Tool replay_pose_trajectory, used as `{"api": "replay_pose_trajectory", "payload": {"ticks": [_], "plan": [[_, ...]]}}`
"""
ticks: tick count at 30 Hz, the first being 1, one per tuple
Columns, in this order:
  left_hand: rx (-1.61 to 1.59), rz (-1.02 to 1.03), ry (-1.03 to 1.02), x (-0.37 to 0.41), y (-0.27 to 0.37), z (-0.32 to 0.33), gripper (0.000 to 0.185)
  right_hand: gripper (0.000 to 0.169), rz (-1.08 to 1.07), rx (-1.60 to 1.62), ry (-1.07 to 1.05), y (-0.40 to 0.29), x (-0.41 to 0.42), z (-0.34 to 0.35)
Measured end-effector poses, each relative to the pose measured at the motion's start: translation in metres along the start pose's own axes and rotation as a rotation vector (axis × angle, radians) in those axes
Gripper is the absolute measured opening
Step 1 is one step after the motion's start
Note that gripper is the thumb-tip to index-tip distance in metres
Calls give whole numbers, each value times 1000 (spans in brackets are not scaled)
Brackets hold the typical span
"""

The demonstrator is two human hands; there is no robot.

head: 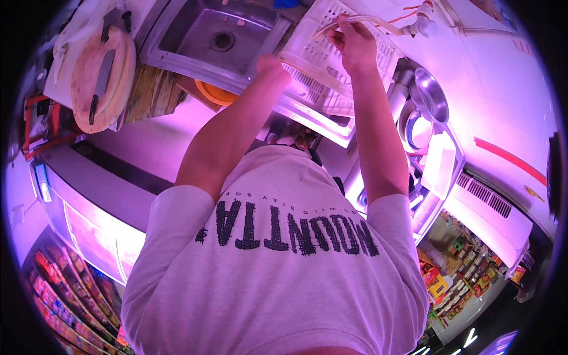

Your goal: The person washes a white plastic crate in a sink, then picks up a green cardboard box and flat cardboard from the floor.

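In the head view my right hand (355,42) holds a pale flexible hose (377,20) between thumb and fingers, above a white plastic crate (317,57). The hose runs right to a white pipe fitting (417,29) by the wall. My left hand (273,69) is by the crate's near left edge, beside the right rim of the stainless steel sink (177,62); its fingers are hidden, so its grip is unclear. The sink basin has a round drain (222,41) and small scraps in it.
On the left, a cleaver (104,73) lies on a round wooden chopping board (80,88). An orange basin (215,92) sits below the sink's front edge. At right stand metal bowls (429,95) and a white tray (438,166). Stocked shelves (71,297) are at lower left.
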State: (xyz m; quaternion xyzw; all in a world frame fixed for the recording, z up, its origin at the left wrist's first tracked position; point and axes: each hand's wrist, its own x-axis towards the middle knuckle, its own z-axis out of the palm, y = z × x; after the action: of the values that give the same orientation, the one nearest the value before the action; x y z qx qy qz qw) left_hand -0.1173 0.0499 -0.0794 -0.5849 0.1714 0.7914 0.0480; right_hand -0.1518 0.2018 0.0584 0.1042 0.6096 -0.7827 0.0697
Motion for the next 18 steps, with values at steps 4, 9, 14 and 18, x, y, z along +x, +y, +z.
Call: {"api": "replay_pose_trajectory", "payload": {"ticks": [4,9,14,18], "plan": [[21,9,-2,-26,6,3,39,26,1,26,-30,-2,3,1],[100,-9,-95,-55,6,19,41,26,9,-33,-15,1,1,-3],[176,-27,-145,-72,-2,44,44,26,-6,-71,3,6,4,-7],[218,-20,-140,-67,-5,48,46,25,-3,-8,-14,4,4,-1]]}}
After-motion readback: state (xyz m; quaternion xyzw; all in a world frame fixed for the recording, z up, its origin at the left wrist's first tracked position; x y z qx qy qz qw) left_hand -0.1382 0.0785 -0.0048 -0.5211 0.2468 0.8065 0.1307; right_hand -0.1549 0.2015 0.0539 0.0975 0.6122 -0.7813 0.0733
